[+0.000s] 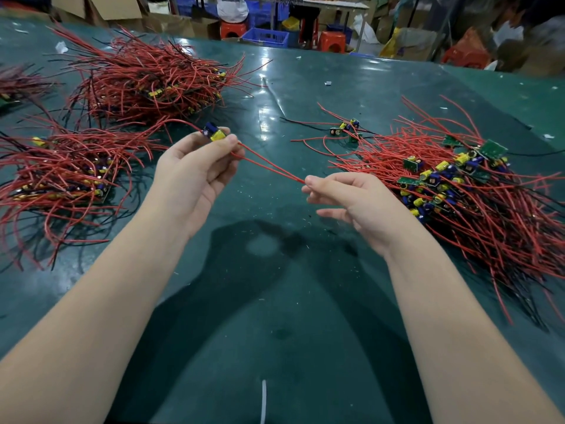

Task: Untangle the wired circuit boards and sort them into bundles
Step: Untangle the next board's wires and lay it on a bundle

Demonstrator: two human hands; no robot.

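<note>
Red-wired circuit board (215,133), yellow capacitor

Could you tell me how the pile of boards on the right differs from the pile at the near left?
The right pile lies tangled, boards facing all ways, green faces and yellow parts showing; the near left pile lies aligned, its boards mostly hidden under wires. Both have red and black wires and rest on the green table.
</note>
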